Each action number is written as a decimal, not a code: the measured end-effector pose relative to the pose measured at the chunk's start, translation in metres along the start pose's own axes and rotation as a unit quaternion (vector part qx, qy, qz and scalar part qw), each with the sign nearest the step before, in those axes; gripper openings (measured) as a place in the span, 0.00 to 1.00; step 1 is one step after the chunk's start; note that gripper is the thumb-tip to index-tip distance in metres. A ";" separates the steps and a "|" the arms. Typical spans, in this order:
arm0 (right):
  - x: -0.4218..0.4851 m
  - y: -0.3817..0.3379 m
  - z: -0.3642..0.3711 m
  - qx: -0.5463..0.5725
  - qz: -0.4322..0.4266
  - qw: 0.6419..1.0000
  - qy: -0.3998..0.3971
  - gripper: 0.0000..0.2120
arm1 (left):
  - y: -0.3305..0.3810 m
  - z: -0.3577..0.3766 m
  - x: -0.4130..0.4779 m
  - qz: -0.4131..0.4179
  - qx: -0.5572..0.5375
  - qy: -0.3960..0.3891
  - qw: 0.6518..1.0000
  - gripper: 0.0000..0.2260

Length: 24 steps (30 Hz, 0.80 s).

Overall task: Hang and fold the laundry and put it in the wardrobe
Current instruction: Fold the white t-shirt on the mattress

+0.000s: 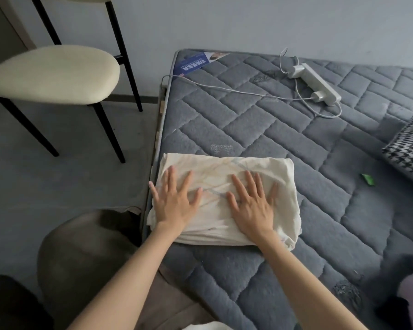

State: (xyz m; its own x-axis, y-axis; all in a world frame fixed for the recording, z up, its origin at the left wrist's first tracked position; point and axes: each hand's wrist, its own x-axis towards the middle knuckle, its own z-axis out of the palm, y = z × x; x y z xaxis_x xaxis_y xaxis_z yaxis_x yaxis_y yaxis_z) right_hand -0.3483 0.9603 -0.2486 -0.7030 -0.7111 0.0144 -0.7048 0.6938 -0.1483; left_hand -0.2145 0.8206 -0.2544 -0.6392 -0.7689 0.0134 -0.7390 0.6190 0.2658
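A cream folded garment [260, 167] with faint coloured lines lies on the grey quilted mattress [284, 129], near its left edge. My left hand [174, 201] lies flat on the garment's left part, fingers spread and straight. My right hand [253, 203] presses flat on its middle, fingers spread too. Neither hand grips the cloth. The garment is folded into a thick rectangle with several layers showing at its near edge.
A white power strip [320, 84] with a plug and cable lies at the mattress's far side. A houndstooth cloth [410, 148] and dark and lilac clothes [408, 289] lie at the right. A small green item [367, 179] sits nearby. A cream chair [55, 72] stands on the floor at left.
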 end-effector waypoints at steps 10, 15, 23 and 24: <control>-0.009 0.032 -0.010 0.010 0.111 0.994 -0.005 0.26 | -0.025 -0.008 0.004 -0.019 0.000 -0.052 0.998 0.24; -0.034 0.017 -0.023 0.035 -0.122 0.992 0.009 0.28 | -0.009 -0.021 0.019 0.048 0.014 -0.031 0.998 0.24; -0.059 0.012 0.003 -0.026 -0.291 0.956 -0.010 0.41 | 0.031 -0.023 0.066 0.153 -0.009 -0.167 0.974 0.23; -0.056 0.013 0.006 -0.034 -0.292 0.956 -0.005 0.40 | 0.033 -0.022 0.071 0.157 0.001 -0.171 0.973 0.23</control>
State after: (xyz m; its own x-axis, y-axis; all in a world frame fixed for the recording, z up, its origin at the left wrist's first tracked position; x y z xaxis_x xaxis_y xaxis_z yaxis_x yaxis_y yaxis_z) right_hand -0.3178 1.0081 -0.2577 -0.1861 -0.9803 0.0656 -0.9817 0.1827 -0.0543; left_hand -0.2798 0.7828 -0.2237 -0.8663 -0.4448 -0.2273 -0.4968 0.8147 0.2991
